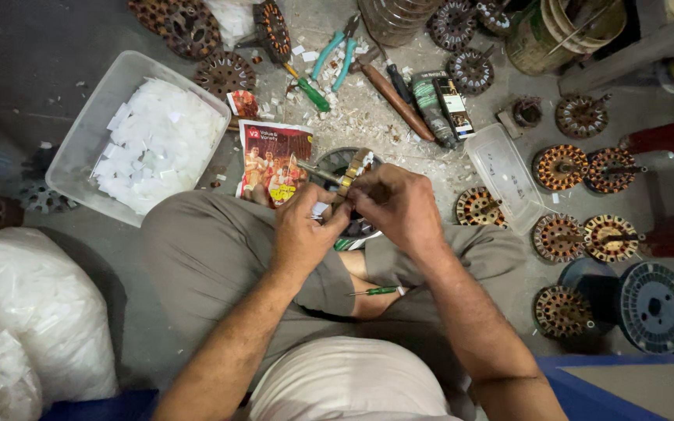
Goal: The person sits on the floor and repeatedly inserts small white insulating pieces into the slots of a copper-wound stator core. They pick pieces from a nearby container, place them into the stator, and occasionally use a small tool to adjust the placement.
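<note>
Green-handled screwdriver [374, 291] lies on lap. Left hand [303, 231] and right hand [398, 206] both pinch a motor stator [346, 173] held over the knees. Beyond: clear tub of white paper slips [87, 132], teal pliers [335, 53], wound stators [562, 167] at right.

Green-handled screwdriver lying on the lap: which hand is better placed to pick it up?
Probably the left hand. The green-handled screwdriver lies between the forearms, just below it, handle end toward the right. The right hand sits farther up, gripping the stator they work on, so freeing it seems riskier.
</note>
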